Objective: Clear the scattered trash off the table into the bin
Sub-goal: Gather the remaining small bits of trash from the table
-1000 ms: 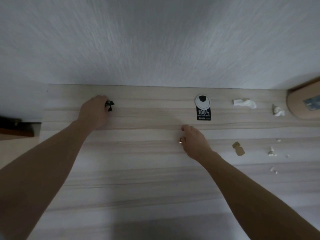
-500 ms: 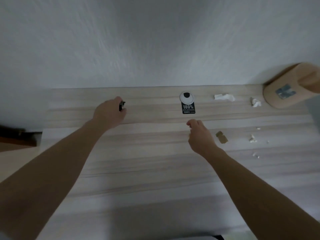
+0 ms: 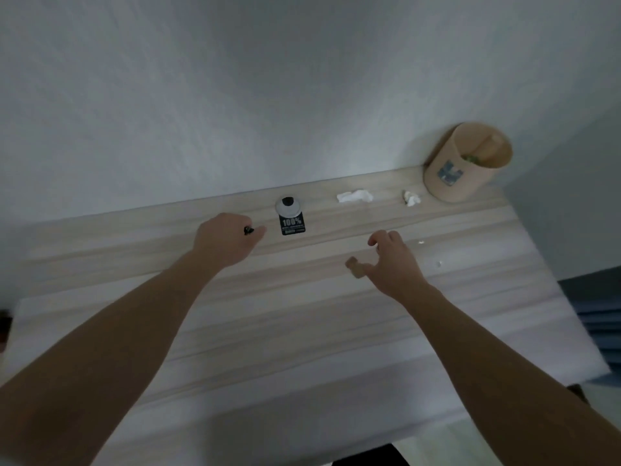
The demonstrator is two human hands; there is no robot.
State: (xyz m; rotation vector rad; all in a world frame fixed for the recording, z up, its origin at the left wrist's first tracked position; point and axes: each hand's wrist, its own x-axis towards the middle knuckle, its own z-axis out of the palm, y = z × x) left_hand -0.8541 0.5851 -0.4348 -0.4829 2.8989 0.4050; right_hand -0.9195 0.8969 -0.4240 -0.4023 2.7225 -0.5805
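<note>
Left hand (image 3: 225, 242): fingers curled, pinching a black scrap (image 3: 248, 230) near the table's (image 3: 268, 331) far edge. Right hand (image 3: 393, 264): fingers spread and bent, holding nothing, thumb just beside a brown scrap (image 3: 354, 268); contact cannot be confirmed. Bin (image 3: 450, 178): upright at the far right corner. Tissue (image 3: 354, 196), wad (image 3: 411, 198) and tag (image 3: 291, 219) lie along the far edge.

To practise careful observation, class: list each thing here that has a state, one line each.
Left hand: pinches a small black scrap.
Right hand: open, spread, beside the brown scrap.
Bin: upright, open-topped, something inside.
Black tag: lying flat.
White tissue: crumpled, on the table.
</note>
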